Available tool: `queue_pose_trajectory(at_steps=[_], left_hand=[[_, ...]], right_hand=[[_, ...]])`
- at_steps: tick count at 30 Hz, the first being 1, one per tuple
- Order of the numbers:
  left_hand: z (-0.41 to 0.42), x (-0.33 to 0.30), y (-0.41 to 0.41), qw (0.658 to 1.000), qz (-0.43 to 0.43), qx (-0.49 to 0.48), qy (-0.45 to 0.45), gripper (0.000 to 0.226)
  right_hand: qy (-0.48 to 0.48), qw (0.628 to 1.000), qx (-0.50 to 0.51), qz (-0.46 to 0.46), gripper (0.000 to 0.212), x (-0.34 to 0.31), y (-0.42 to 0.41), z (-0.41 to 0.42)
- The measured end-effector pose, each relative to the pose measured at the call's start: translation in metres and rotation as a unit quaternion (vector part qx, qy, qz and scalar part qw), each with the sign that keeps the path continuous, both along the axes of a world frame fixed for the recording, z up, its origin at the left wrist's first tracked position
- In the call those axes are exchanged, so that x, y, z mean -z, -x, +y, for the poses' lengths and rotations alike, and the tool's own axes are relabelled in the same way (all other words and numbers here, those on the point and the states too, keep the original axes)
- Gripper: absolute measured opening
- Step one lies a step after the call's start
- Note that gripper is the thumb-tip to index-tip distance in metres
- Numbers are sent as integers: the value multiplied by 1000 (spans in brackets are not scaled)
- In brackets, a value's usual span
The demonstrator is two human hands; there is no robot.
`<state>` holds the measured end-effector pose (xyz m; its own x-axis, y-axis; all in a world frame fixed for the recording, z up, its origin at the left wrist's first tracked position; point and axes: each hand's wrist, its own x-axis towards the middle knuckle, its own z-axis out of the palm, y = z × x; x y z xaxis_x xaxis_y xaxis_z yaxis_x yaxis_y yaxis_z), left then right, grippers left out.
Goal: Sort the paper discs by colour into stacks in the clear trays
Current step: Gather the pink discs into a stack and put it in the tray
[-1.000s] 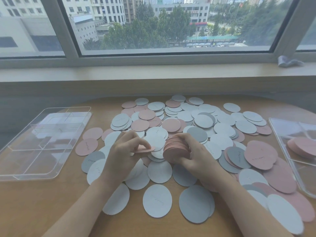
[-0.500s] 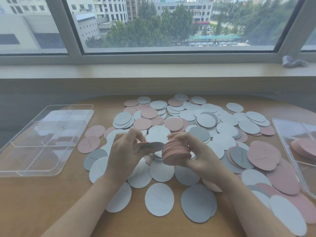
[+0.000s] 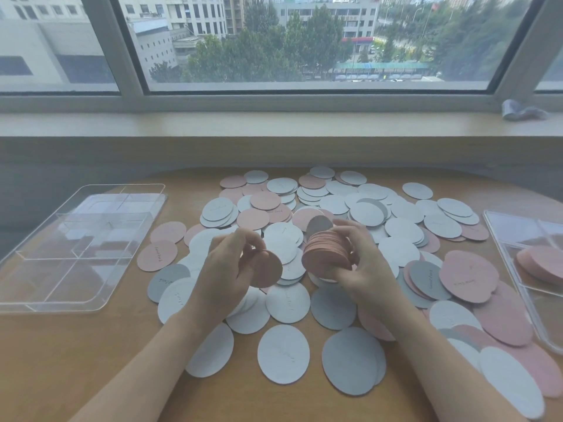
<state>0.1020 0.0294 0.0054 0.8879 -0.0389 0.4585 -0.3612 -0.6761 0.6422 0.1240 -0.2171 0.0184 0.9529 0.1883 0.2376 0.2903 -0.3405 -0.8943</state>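
At the left edge of the wooden table (image 3: 61,360) lies a clear tray (image 3: 76,248) with partitioned compartments; no discs are seen in any of them. At the right edge a second clear tray (image 3: 518,233) holds a low stack of pink discs (image 3: 540,264) in one compartment; its far side runs out of view. Between the trays, loose paper discs (image 3: 368,213) in pink, white and grey cover the table's middle and far part, many overlapping. Above them, near the middle, the right hand (image 3: 365,269) has its fingers curled round a thick pink stack (image 3: 327,254), held on edge. Just beside it, apart from the stack, the left hand (image 3: 225,269) pinches a single pink disc (image 3: 268,269) between thumb and fingertips.
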Motion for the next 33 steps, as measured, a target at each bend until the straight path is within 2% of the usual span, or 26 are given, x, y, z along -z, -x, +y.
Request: queue_pose_trajectory(at_steps=[3,8,16,20,24,29,33], left_hand=[[-4,-3,0,997,-71,-11,-18,11],[-8,-9,3,988,-149,-26,-27,8],[-8,-13,5,989,-121,-48,63,9],[-16,-13,7,993,-82,45,74,7],[-19,-11,8,993,-51,89,58,7],[-4,-8,0,997,-65,39,-12,13],[23,-9,-9,989,-70,-110,-76,19]], right_hand=[[-5,1000,-8,-24,59,0,-1,0],[-14,992,-122,-4,57,-7,5,3],[-20,981,-183,67,54,-20,17,4],[14,981,-184,59,54,-15,16,9],[16,993,-113,21,53,-9,12,8],[22,997,-72,21,60,-6,5,1],[23,996,-72,44,64,-8,9,3]])
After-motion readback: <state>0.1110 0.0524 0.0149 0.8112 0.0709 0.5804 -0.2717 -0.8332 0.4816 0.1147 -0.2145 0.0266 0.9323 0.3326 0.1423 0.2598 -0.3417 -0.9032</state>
